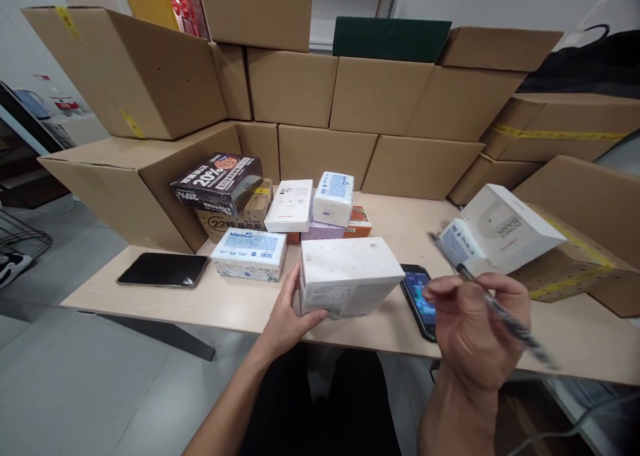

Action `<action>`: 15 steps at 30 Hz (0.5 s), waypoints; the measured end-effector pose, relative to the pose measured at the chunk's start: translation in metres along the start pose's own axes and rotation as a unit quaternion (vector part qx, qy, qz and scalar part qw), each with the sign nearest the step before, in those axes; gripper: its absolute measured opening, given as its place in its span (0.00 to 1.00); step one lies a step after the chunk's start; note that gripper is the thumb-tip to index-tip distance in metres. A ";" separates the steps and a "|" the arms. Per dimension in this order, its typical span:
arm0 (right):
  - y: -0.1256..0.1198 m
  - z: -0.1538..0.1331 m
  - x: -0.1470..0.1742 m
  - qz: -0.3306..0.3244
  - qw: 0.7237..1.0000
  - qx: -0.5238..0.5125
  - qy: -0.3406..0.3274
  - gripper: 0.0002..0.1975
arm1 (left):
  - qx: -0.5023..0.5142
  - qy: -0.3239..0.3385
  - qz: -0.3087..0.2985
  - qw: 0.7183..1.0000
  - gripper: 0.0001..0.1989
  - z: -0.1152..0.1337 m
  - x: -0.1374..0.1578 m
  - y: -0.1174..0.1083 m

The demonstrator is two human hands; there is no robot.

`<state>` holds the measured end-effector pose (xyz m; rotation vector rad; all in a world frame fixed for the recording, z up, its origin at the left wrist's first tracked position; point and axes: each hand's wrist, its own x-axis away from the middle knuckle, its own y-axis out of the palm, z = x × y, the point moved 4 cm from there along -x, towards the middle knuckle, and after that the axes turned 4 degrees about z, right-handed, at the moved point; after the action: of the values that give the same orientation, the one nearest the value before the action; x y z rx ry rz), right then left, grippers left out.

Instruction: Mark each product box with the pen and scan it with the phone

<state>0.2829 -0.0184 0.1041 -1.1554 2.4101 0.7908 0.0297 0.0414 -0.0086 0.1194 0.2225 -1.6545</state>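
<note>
Head view: my left hand [290, 317] clamped on left end of white box [345, 264], at front edge of counter [243, 305]; cannot tell if box rests or is lifted. My right hand [477, 326] closed around blurred pen [515, 330], beside lit phone [417, 299].

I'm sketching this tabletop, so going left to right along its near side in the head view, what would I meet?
Dark-screened phone, front Manhua pack, large white box, lit phone, right hand holding a pen.
</note>
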 end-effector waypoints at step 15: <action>0.076 -0.010 -0.008 -0.187 0.965 0.177 -0.043 0.12 | -0.005 0.004 -0.001 1.000 0.51 0.000 -0.001 -0.001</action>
<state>0.2268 0.0189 0.1417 -1.3329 2.0581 0.2696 0.0292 0.0425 -0.0081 0.1193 0.2370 -1.6550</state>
